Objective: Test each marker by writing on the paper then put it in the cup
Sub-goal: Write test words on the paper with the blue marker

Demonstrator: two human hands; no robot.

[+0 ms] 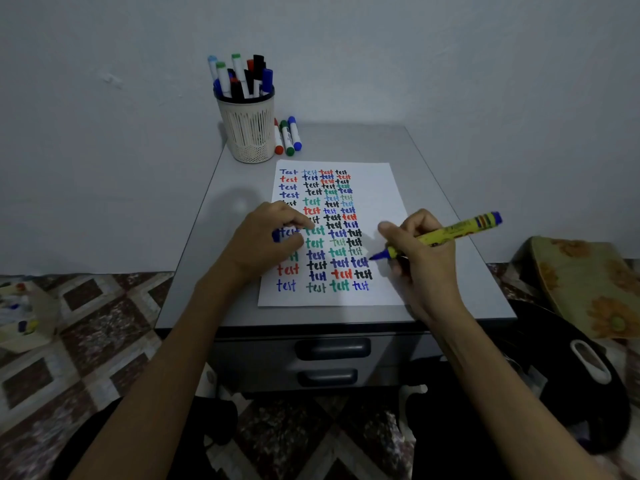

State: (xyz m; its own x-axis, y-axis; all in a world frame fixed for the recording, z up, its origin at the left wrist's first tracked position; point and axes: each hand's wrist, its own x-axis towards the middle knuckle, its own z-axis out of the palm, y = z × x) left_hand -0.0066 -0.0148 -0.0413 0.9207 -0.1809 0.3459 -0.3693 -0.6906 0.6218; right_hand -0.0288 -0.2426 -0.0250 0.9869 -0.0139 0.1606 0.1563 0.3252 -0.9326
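The right hand grips the marker, tip pointing to 9 o'clock over the paper. The left hand rests there, fingers curled round a blue cap.

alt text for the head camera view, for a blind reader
A right hand holds an uncapped yellow marker over a paper filled with coloured "test" words; the left hand rests on the paper, gripping a blue cap. Behind stands a cup full of markers, three more markers lying beside it.
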